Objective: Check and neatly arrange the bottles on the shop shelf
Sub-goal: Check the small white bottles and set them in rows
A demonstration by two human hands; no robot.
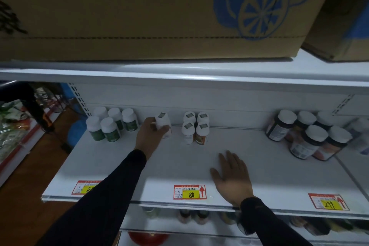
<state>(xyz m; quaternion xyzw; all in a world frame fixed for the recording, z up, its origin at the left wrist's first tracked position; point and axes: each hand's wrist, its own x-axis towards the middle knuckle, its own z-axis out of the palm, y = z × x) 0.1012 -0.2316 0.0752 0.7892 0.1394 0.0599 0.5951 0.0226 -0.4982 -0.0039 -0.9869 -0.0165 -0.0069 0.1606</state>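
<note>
Bottles stand in three clusters toward the back edge of a smooth white metal shelf. Near the back left corner are five round plastic ones with green labels and plain domed white caps. At mid-shelf, four white bottles sit in a tight square, each cap bearing a small grey square sticker; the front right one shows an orange label. Toward the right end are dark, glossy jars, broader, with flat white lids.

One more white bottle, with the same stickered cap, is gripped in the left hand, whose fingers curl round its body. It is tilted, in the gap between the green group and the square of four, closer to neither by much. The right hand lies flat on the bare shelf near the front edge, fingers straight and slightly spread, holding nothing, well apart from every bottle.

Along the front edge are red-and-yellow price tags. On the upper shelf rests a matte brown cardboard box printed with blue citrus slices.
</note>
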